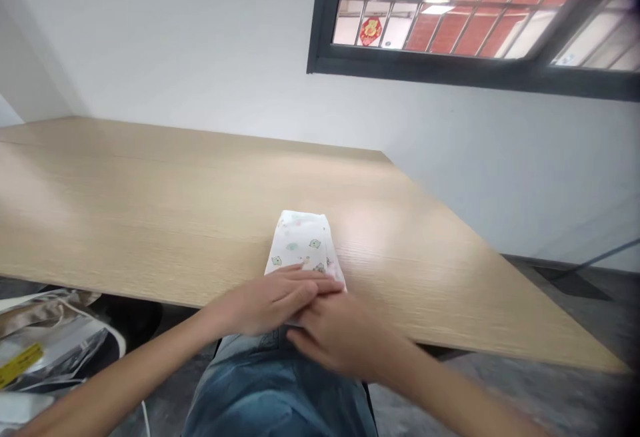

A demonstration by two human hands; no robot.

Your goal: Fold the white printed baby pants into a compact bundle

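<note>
A white folded cloth-like item (301, 234) with small green and pink prints lies on the wooden table near its front edge. My left hand (273, 297) rests flat on its lower part, fingers stretched to the right. My right hand (337, 327) is at the item's near end, its fingers partly beneath my left fingers and curled at the table edge. Whether the right fingers pinch the item is hidden.
The light wood table (175, 184) ends in a slanted edge at the right. Bags and a white cable (113, 330) are at the lower left below the table. A barred window (450, 17) is in the wall.
</note>
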